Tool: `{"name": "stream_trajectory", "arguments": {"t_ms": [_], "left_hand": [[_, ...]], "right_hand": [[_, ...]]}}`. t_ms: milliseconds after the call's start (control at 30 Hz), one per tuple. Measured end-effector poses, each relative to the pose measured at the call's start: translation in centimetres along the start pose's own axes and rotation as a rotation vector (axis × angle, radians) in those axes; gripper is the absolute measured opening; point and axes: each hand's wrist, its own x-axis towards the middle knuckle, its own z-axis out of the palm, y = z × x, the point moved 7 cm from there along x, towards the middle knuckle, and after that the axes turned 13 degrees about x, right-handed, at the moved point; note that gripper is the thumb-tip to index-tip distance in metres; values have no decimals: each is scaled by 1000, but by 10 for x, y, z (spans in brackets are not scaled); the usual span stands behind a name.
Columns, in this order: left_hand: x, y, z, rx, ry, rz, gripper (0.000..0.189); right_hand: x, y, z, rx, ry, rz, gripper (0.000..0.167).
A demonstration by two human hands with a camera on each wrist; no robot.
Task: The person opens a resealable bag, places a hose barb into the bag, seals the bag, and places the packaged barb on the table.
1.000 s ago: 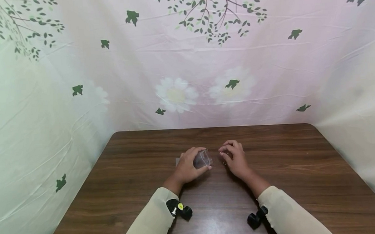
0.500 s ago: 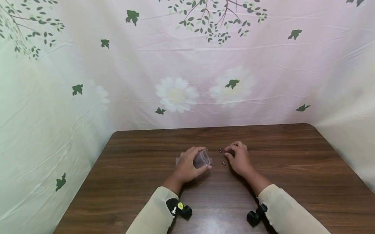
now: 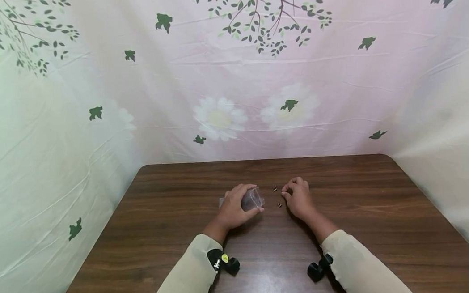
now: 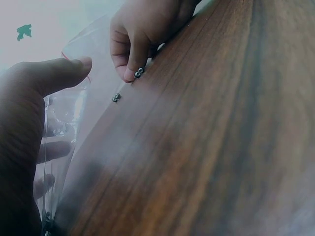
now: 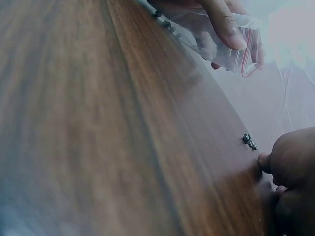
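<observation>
My left hand [image 3: 234, 207] holds a clear zip bag [image 3: 252, 199] on its side, its mouth spread toward the right hand. Small dark metal pieces [image 5: 167, 24] show in its lower part. Between the hands, on the table, lie two small shiny metal pieces; the nearer piece [image 3: 279, 204] and the farther piece [image 3: 275, 189] each look like joined little balls. My right hand [image 3: 298, 198] is low over the table just right of them, fingers curled, thumb and index fingertips together. I cannot tell whether something is pinched between those tips.
The brown wood-grain table [image 3: 185, 257] has a rounded back edge. Behind it and at both sides hangs a pale cloth [image 3: 235, 88] printed with leaves and flowers. A black wrist camera [image 3: 232, 266] sits at the left cuff and another camera [image 3: 315, 271] at the right.
The right hand has shifted slightly right and drawn its fingers together, uncovering the farther metal piece on the table. My left hand and the bag stay almost where they were.
</observation>
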Motion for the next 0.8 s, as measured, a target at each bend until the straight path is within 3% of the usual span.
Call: {"name": "stream_trajectory", "arguments": {"t_ms": [267, 367, 567, 800], "left_hand": [[-1, 0, 0, -1, 60, 39, 69], [-1, 1, -1, -10, 44, 31, 69], [0, 2, 0, -17, -2, 2, 70], [0, 2, -1, -15, -19, 1, 69]], "right_hand": [[0, 1, 0, 14, -8, 14, 9], [0, 1, 0, 44, 15, -8, 9], [-3, -8, -1, 111, 69, -107, 7], [-10, -26, 8, 180, 67, -248, 5]]}}
